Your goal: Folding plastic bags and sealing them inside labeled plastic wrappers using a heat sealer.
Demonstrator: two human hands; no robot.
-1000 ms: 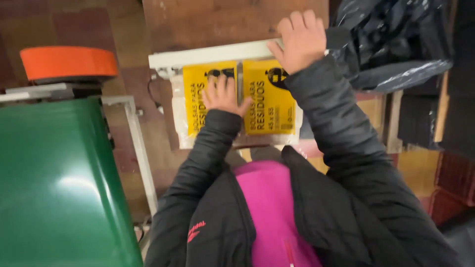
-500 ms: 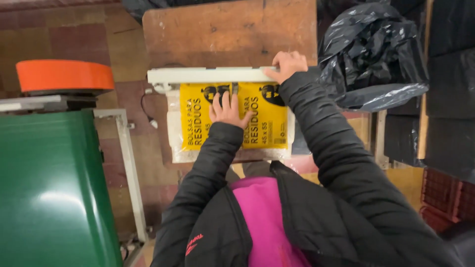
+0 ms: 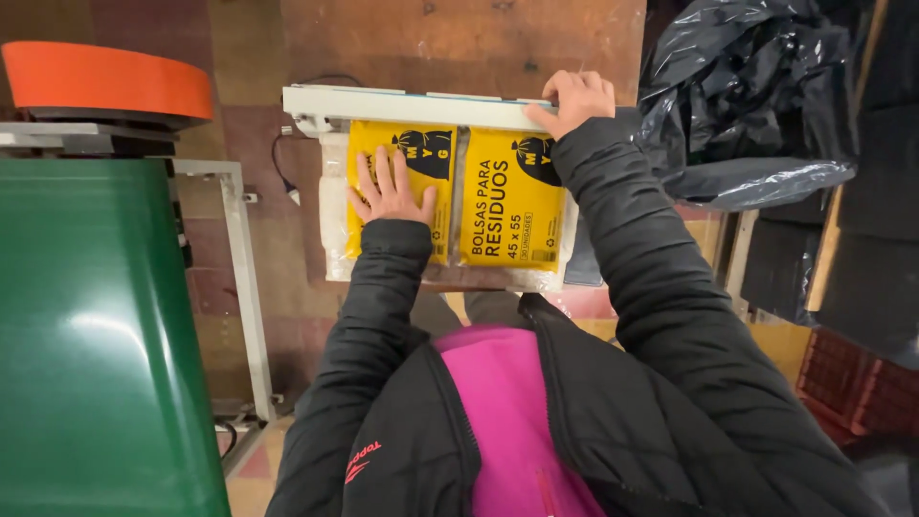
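Two yellow bag packs (image 3: 503, 206) under one white sealer bar (image 3: 412, 107); left hand (image 3: 388, 190) flat, fingers spread, on them; right hand (image 3: 574, 101) clasps the bar.

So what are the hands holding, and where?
Right hand grips the white bar at its right end; left hand lies flat on the yellow packet.

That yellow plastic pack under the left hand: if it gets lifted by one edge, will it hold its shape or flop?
The yellow pack would likely sag: it looks like soft clear film around folded bags, with a crease down its middle. The glossy film is probably slippery, which may be why the left hand lies flat on it. It seems fairly light and unlikely to roll. The right hand grips the white bar.
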